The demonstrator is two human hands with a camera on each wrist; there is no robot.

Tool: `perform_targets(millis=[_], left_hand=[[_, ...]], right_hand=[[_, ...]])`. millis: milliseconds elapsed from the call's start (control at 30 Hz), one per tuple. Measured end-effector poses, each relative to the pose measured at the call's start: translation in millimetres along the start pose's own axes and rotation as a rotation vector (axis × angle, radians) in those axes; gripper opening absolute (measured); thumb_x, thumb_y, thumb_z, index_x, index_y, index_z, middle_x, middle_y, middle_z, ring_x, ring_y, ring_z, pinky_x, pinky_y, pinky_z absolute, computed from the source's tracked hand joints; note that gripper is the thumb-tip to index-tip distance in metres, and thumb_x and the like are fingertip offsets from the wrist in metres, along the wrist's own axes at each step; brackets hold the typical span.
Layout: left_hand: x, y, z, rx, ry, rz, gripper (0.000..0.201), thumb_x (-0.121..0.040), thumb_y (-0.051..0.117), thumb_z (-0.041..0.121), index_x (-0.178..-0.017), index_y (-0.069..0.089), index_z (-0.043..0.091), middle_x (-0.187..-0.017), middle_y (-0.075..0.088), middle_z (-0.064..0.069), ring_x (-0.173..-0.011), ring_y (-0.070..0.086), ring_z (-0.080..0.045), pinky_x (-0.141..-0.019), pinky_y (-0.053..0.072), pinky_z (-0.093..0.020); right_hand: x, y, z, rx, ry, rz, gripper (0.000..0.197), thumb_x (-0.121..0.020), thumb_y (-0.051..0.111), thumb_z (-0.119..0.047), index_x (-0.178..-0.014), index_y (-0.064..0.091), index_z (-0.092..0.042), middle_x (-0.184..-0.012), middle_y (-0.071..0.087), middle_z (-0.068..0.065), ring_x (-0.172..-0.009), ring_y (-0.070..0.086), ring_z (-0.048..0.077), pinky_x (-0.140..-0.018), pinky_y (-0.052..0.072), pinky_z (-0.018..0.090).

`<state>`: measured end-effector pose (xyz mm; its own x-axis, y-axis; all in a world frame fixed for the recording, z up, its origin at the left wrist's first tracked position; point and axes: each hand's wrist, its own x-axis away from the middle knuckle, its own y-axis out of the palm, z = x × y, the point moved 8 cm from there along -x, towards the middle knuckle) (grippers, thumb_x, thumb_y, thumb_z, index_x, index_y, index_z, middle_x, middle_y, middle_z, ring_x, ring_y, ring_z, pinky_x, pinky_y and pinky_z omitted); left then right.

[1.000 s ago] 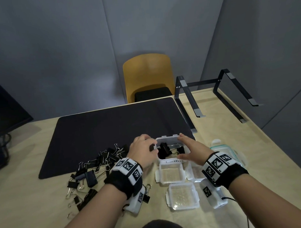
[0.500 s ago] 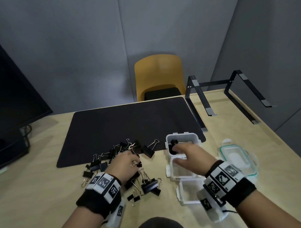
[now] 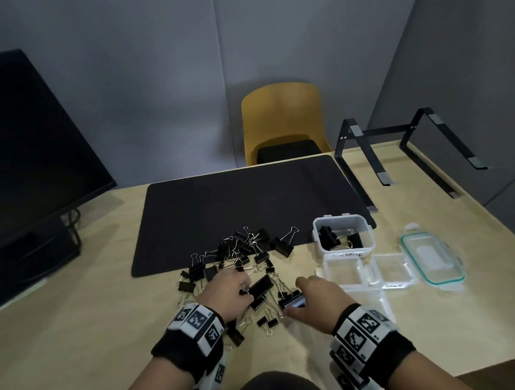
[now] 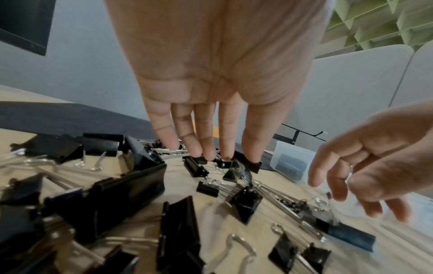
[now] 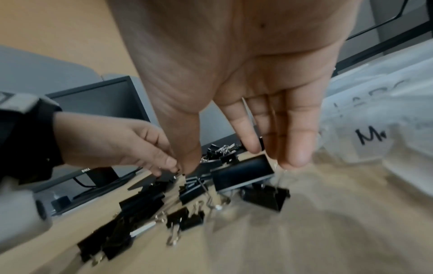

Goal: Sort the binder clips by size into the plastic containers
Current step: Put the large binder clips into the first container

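Several black binder clips (image 3: 241,262) of mixed sizes lie heaped at the mat's near edge. My left hand (image 3: 230,289) reaches into the heap, its straight fingers (image 4: 206,148) touching small clips (image 4: 195,166). My right hand (image 3: 315,295) hovers open just right of it, thumb and fingers spread over a large clip (image 5: 243,176), (image 3: 293,303), not gripping it. A clear tub marked LARGE (image 3: 366,243) holds a few large clips. Two empty small tubs (image 3: 343,270), (image 3: 394,270) stand in front of it, and a third (image 3: 379,301) is partly hidden by my right wrist.
A teal-rimmed lid (image 3: 430,258) lies right of the tubs. The black desk mat (image 3: 245,204) covers the table's middle. A monitor (image 3: 30,150) stands at the left, a black laptop stand (image 3: 395,149) at the back right, a yellow chair (image 3: 283,121) behind the table.
Both hands left the LARGE tub. My left hand went to the clip heap first, then my right hand swung left and down to the large clip near it.
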<state>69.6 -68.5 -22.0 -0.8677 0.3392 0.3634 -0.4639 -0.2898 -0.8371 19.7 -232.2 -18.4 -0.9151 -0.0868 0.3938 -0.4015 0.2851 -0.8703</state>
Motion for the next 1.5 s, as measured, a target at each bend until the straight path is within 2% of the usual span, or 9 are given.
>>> perform_targets(millis=[100, 333, 600, 667, 867, 1067, 1200, 1333, 1500], left_hand=[[-6.1, -1.8, 3.2, 0.017, 0.021, 0.033, 0.028, -0.090, 0.055, 0.038, -0.115, 0.058, 0.025, -0.118, 0.053, 0.007, -0.104, 0.051, -0.008, -0.088, 0.043, -0.022], [-20.7, 5.3, 15.3, -0.057, 0.016, 0.018, 0.031, -0.085, 0.057, 0.050, -0.099, 0.055, 0.022, -0.090, 0.060, 0.007, -0.083, 0.058, -0.012, -0.074, 0.051, -0.030], [-29.3, 18.5, 25.2, -0.126, 0.011, -0.066, 0.027, -0.085, 0.059, 0.037, -0.099, 0.057, 0.014, -0.094, 0.066, -0.002, -0.083, 0.062, -0.018, -0.063, 0.046, -0.028], [-30.7, 15.9, 26.9, -0.111, 0.016, -0.067, 0.024, -0.084, 0.058, 0.035, -0.094, 0.061, 0.013, -0.091, 0.068, -0.003, -0.082, 0.063, -0.019, -0.065, 0.048, -0.028], [-38.9, -2.7, 28.0, 0.002, 0.023, -0.003, 0.013, -0.087, 0.058, 0.027, -0.094, 0.064, 0.018, -0.088, 0.065, 0.001, -0.078, 0.059, -0.014, -0.064, 0.044, -0.025], [-45.8, -25.5, 37.7, 0.214, 0.037, 0.083, 0.008, -0.084, 0.061, 0.032, -0.086, 0.058, 0.025, -0.077, 0.058, 0.011, -0.075, 0.058, -0.010, -0.069, 0.047, -0.026], [-50.1, -34.4, 53.3, 0.316, 0.083, 0.099, 0.009, -0.084, 0.061, 0.026, -0.090, 0.060, 0.020, -0.069, 0.056, 0.008, -0.065, 0.053, -0.009, -0.065, 0.044, -0.027], [-57.6, -41.2, 65.6, 0.427, 0.091, 0.131, 0.028, -0.083, 0.061, 0.021, -0.111, 0.063, 0.026, -0.088, 0.065, -0.005, -0.074, 0.052, -0.010, -0.077, 0.046, -0.027], [-71.4, -38.6, 85.0, 0.588, 0.082, 0.090, 0.019, -0.078, 0.064, 0.019, -0.094, 0.063, 0.028, -0.071, 0.062, 0.002, -0.068, 0.065, -0.016, -0.073, 0.057, -0.038]], right_hand=[[3.4, 8.4, -3.1, -0.032, 0.077, 0.037, 0.051, -0.080, 0.054, -0.059, -0.110, 0.049, -0.017, -0.107, 0.052, 0.003, -0.096, 0.055, 0.020, -0.079, 0.047, 0.031], [3.7, 18.2, -0.2, -0.103, 0.177, 0.153, 0.044, -0.083, 0.053, -0.051, -0.109, 0.049, -0.016, -0.106, 0.056, 0.003, -0.096, 0.052, 0.019, -0.077, 0.040, 0.027], [2.6, 15.5, -0.8, -0.030, 0.247, 0.201, 0.041, -0.083, 0.047, -0.053, -0.103, 0.049, -0.017, -0.100, 0.058, 0.001, -0.092, 0.055, 0.019, -0.080, 0.044, 0.032], [3.4, 13.7, 0.4, -0.059, 0.259, 0.198, 0.038, -0.083, 0.048, -0.052, -0.098, 0.048, -0.017, -0.094, 0.054, 0.000, -0.090, 0.056, 0.020, -0.085, 0.046, 0.037], [5.3, -3.3, 12.8, -0.292, 0.286, 0.253, 0.028, -0.072, 0.056, -0.042, -0.082, 0.048, -0.017, -0.089, 0.057, -0.003, -0.081, 0.056, 0.016, -0.072, 0.049, 0.030], [12.2, -46.1, 31.1, -0.403, 0.251, 0.405, 0.025, -0.071, 0.063, -0.030, -0.091, 0.056, -0.018, -0.088, 0.061, -0.007, -0.075, 0.053, 0.009, -0.059, 0.038, 0.018], [15.2, -69.8, 54.5, -0.413, 0.257, 0.431, 0.028, -0.072, 0.065, -0.027, -0.099, 0.056, -0.021, -0.090, 0.058, -0.006, -0.082, 0.055, 0.012, -0.068, 0.042, 0.023], [13.7, -95.9, 82.0, -0.387, 0.249, 0.433, 0.029, -0.074, 0.065, -0.022, -0.102, 0.057, -0.019, -0.082, 0.054, -0.012, -0.081, 0.055, 0.011, -0.066, 0.039, 0.020], [3.8, -121.9, 120.2, -0.340, 0.264, 0.381, 0.036, -0.076, 0.065, -0.021, -0.110, 0.056, -0.020, -0.094, 0.064, -0.001, -0.089, 0.060, 0.017, -0.073, 0.046, 0.026]])
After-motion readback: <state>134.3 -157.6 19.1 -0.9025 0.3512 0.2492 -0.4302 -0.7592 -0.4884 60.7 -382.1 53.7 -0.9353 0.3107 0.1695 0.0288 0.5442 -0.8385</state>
